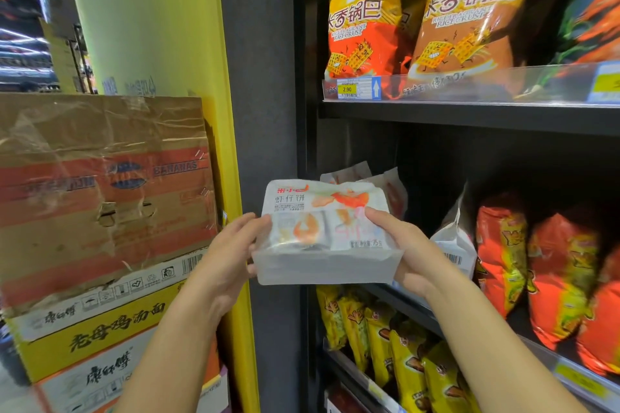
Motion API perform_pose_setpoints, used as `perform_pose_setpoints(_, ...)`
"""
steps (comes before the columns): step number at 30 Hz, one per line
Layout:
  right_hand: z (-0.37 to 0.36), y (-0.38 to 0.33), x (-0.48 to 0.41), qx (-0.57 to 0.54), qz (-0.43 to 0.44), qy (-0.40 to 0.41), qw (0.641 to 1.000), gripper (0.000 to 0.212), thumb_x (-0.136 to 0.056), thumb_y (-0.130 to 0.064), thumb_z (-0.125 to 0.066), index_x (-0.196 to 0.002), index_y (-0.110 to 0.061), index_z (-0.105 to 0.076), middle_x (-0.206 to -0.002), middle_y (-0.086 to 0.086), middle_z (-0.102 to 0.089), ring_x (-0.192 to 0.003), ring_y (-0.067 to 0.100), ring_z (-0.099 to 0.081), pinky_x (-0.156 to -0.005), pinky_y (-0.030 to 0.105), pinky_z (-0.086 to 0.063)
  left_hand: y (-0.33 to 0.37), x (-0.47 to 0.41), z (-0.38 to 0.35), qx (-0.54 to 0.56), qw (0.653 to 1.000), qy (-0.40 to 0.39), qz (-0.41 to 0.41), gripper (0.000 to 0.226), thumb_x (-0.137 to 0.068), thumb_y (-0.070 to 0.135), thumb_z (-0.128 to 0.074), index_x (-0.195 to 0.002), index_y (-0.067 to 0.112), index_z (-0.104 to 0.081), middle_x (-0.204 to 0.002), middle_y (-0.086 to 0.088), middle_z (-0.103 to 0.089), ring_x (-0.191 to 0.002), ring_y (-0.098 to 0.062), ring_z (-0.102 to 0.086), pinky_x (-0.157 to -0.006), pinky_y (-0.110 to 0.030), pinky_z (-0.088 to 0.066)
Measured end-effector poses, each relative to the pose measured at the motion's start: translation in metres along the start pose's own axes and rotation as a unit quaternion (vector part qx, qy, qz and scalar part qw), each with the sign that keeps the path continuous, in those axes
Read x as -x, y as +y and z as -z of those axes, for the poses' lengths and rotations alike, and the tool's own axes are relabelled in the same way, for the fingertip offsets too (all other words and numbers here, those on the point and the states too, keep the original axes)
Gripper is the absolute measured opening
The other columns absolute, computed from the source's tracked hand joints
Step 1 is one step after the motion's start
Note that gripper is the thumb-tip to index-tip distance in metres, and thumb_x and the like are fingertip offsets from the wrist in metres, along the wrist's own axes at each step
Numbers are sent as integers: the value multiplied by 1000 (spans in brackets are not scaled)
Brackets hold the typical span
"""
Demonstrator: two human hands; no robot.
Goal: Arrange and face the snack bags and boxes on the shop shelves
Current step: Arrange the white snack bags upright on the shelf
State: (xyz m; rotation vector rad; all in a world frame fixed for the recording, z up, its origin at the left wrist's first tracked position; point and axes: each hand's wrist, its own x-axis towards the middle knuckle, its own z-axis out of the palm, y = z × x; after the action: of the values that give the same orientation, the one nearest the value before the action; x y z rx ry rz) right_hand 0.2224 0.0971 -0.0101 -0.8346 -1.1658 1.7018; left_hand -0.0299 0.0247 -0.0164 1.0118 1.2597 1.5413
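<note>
A white snack bag with orange shrimp pictures (pixel 327 231) is held in front of the left end of the middle shelf (pixel 419 308). My left hand (pixel 231 251) grips its left edge and my right hand (pixel 407 248) grips its right edge, thumbs on the front. Behind the bag, two more white bags (pixel 391 189) stand on the shelf. Another white bag (pixel 454 241) lies turned sideways to the right, barcode showing.
Orange and brown rice-crust bags (pixel 365 27) stand on the upper shelf (pixel 469 114). Red bags (pixel 563 275) fill the middle shelf's right side. Yellow bags (pixel 396 345) sit on the shelf below. Stacked cardboard boxes (pixel 100 211) and a yellow pillar (pixel 151 17) stand at the left.
</note>
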Motion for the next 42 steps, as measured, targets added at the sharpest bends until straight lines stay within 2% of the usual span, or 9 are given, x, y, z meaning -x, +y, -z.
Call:
perform_pose_setpoints(4,0,7,-2,97,120,18,988,63,-88,-34,-79,-143,-27,-50,-123,1,-75,-108,23,-76,-92,50,-62,-9,7,-4,-192,934,191,-232,32,-96,32,-72,-127,34,-61,-127,15,-61,-113,-5,-60,-83,-27,-51)
perform_pose_setpoints(7,-8,11,-1,145,177,21,973,80,-77,-43,-86,-145,-33,-44,-132,-2,-70,-116,18,-72,-97,51,-60,-13,15,-19,-239,918,123,-291,37,-96,34,-70,-132,33,-61,-124,21,-57,-111,0,-59,-89,-27,-54)
perform_pose_setpoints(14,-23,27,3,196,257,-38,946,62,-90,-37,-77,-145,-35,-49,-133,-13,-66,-121,10,-67,-92,33,-60,-26,27,-47,-288,921,-21,-262,83,-89,73,-63,-159,51,-25,-158,22,-35,-149,-3,-31,-118,-36,-35)
perform_pose_setpoints(17,-24,31,6,240,273,-63,929,46,-100,-43,-62,-144,-34,-53,-131,-18,-67,-124,5,-64,-95,28,-59,-27,28,-51,-194,943,-70,-262,82,-89,57,-76,-156,50,-29,-154,18,-46,-146,-9,-44,-116,-48,-46)
perform_pose_setpoints(21,-21,29,8,221,265,-97,934,42,-104,-45,-48,-141,-29,-58,-133,-15,-68,-128,8,-62,-98,29,-58,-24,30,-50,-149,953,-23,-261,74,-86,39,-82,-146,47,-40,-130,32,-58,-127,3,-58,-104,-33,-57)
perform_pose_setpoints(27,-12,27,-2,190,286,-7,939,42,-99,-48,-58,-127,-20,-71,-125,-4,-72,-121,17,-67,-101,45,-58,-17,26,-30,21,982,-53,-179,58,-86,31,-73,-141,25,-58,-132,2,-72,-122,-22,-69,-104,-50,-55)
perform_pose_setpoints(32,-9,21,-11,241,200,14,950,45,-89,-58,-59,-128,-35,-60,-115,-26,-69,-105,-15,-64,-89,14,-56,-12,23,-17,92,982,-121,-116,59,-88,33,-67,-143,14,-61,-139,-9,-68,-129,-31,-65,-106,-51,-54)
perform_pose_setpoints(37,-2,21,-11,104,70,-90,988,46,-102,-45,-57,-140,-20,-61,-132,5,-72,-124,25,-68,-108,46,-50,-15,20,-9,115,978,-158,-77,40,-83,39,-63,-119,31,-80,-135,-6,-72,-121,-26,-70,-100,-43,-58)
perform_pose_setpoints(42,1,18,-13,77,54,-61,994,49,-98,-44,-66,-140,-19,-61,-131,6,-73,-122,26,-69,-111,50,-50,-11,20,-1,111,986,-118,-36,47,-95,51,-58,-134,29,-70,-138,-6,-70,-121,-24,-70,-96,-43,-52)
